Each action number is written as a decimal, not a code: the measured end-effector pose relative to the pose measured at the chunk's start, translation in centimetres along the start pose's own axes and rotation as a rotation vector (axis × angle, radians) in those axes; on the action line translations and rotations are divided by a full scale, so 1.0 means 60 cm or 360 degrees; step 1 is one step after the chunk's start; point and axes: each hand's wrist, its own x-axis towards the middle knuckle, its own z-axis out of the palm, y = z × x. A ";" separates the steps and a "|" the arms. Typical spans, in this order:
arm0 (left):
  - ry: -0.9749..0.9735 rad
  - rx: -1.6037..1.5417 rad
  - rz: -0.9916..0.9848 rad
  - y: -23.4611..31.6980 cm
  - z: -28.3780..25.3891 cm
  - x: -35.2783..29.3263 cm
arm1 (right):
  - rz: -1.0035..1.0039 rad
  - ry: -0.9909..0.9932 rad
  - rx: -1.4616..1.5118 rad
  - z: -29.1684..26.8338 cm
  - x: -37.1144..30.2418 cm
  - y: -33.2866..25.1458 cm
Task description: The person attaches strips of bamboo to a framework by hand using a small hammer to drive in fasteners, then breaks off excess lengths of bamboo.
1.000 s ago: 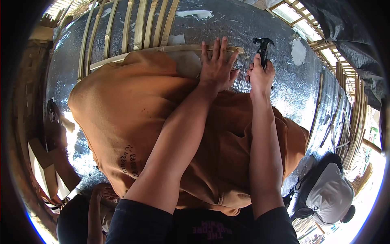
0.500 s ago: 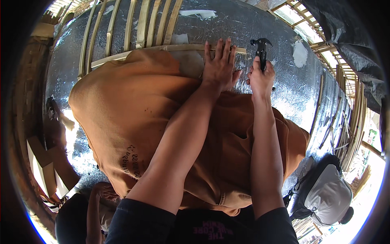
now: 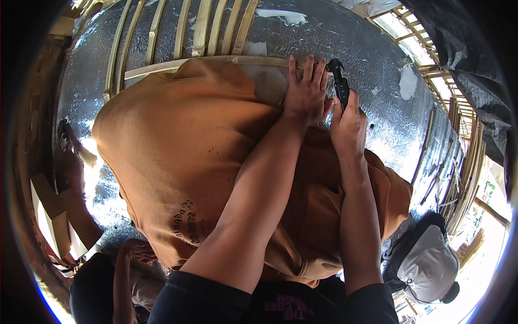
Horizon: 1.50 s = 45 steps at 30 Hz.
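Observation:
My left hand lies flat with its fingers stretched over a long wooden strip, near the strip's right end. Just right of it, my right hand grips a black claw hammer by its handle. The hammer's head is up by the strip's right end, close to my left fingertips. Whether it touches the wood I cannot tell. Beneath both hands spreads a silver foil sheet. Brown cloth with dark lettering is bunched below my hands and under my forearms.
Several narrow wooden slats run away from the long strip at the far left. Another person's arm shows at lower left, beside a cardboard piece. A grey-and-black bag sits at lower right. Black plastic sheeting hangs at upper right.
The hammer has turned, its head swinging left toward the strip's end and my left hand. The whole view has shifted slightly; my left hand stays on the strip.

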 end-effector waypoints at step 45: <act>-0.0090 0.0023 -0.0024 0.000 0.003 0.002 | -0.0030 0.0103 -0.0001 0.013 -0.007 -0.018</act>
